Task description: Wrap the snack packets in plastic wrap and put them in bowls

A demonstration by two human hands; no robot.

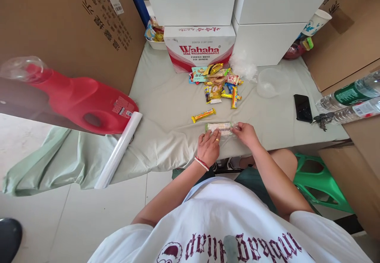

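Note:
A wrapped snack packet [219, 126], pale inside a clear wrapper with a green left end, lies on the cloth-covered table close to its front edge. My left hand [208, 146] rests on its lower left side with fingers stretched out flat. At the packet's right end, my right hand [247, 135] pinches the clear wrapper between thumb and fingers. Just beyond, to the upper left, lies a single yellow snack bar [203, 115]. Farther back is a pile of small wrapped snacks [218, 84] in yellow, blue and red.
A Wahaha water carton [199, 49] stands behind the pile, beside a clear bag [244, 67] and a translucent bowl [269, 82]. Rightward lie a phone [303, 107], keys [323, 119] and bottles [354, 92]. At left are a red jug [86, 100] and a white roll [118, 152].

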